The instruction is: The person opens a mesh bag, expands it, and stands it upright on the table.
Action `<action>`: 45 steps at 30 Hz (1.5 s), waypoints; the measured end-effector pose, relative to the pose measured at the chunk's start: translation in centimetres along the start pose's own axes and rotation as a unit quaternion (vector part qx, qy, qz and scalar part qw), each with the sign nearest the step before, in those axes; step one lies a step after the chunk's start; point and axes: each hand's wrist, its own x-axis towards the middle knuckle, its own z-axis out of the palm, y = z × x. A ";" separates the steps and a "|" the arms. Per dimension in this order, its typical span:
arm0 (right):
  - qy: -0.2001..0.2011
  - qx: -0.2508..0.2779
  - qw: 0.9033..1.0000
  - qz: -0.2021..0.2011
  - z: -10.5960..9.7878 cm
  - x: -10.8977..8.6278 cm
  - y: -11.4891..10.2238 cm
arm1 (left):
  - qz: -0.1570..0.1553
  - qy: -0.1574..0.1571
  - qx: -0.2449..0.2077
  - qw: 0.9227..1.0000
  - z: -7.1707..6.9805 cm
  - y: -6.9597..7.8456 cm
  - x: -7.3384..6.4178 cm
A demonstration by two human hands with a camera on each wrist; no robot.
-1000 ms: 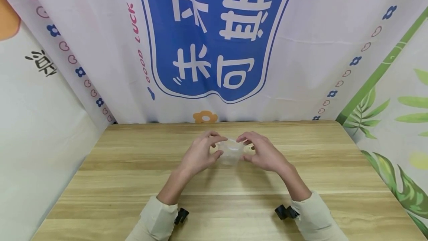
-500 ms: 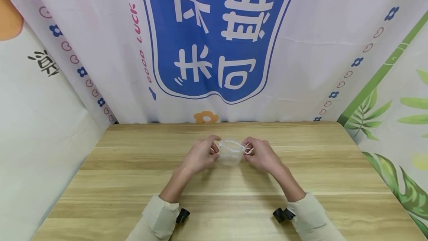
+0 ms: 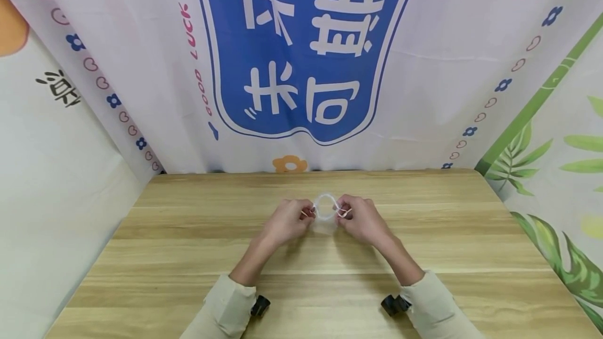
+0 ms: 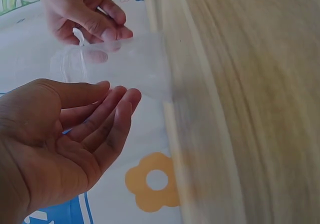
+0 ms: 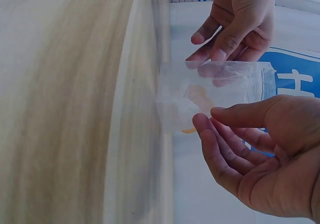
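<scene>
A small translucent plastic pouch [image 3: 324,228] stands out from between both hands over the far middle of the table. Its pale rim spreads into a round opening, and white cord ends show on both sides of the mouth. My left hand [image 3: 288,219] pinches the pouch's left side near the rim, thumb against fingers. On the opposite side, my right hand [image 3: 361,218] pinches it the same way. In the left wrist view a white cord [image 4: 79,36] sticks up by the right hand's fingers, and the pouch [image 4: 137,64] has its base close to the tabletop.
A wood-grain table [image 3: 198,271] reaches back to a printed white curtain [image 3: 414,119] with a blue sign. Patterned cloth panels hang at left and right. Small black devices [image 3: 260,306] sit at the cuffs of the beige sleeves [image 3: 221,307].
Fingers that were spread around the rim now pinch both sides of the pouch. The hands have come closer together, and the mouth has gone from narrow to round.
</scene>
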 end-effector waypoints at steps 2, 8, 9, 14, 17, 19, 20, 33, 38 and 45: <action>-0.007 0.009 1.000 0.000 0.1 0.0 0.0 | 0.003 -0.004 0.001 1.000 0.1 0.1 0.0; -0.014 -0.002 1.000 -0.002 -0.1 -0.1 0.0 | -0.012 -0.005 0.000 1.000 -0.1 0.1 -0.2; -0.013 -0.006 1.000 -0.002 -0.2 -0.1 0.1 | -0.016 -0.004 0.003 1.000 -0.2 0.1 -0.2; -0.014 -0.031 0.999 -0.003 -0.9 -0.1 0.3 | -0.025 0.006 0.024 0.999 -0.6 0.1 -0.3; -0.014 -0.038 0.999 -0.004 -1.3 -0.1 0.4 | -0.027 0.012 0.026 0.999 -0.9 0.1 -0.3; -0.012 -0.036 0.999 -0.004 -1.6 -0.1 0.4 | -0.029 0.019 0.021 0.999 -1.0 0.1 -0.2; -0.010 -0.033 0.999 -0.003 -1.7 -0.1 0.4 | -0.030 0.024 0.018 0.999 -1.1 0.1 -0.2; -0.004 0.012 1.000 -0.004 -1.2 0.0 0.2 | -0.017 0.048 -0.027 0.998 -0.5 0.6 0.0; -0.005 0.013 1.000 -0.007 -0.7 0.0 -0.1 | -0.011 0.051 -0.033 0.998 -0.1 0.8 0.1; -0.005 -0.020 1.000 -0.017 -1.2 0.0 0.0 | -0.029 0.049 -0.043 0.997 -0.5 0.8 0.0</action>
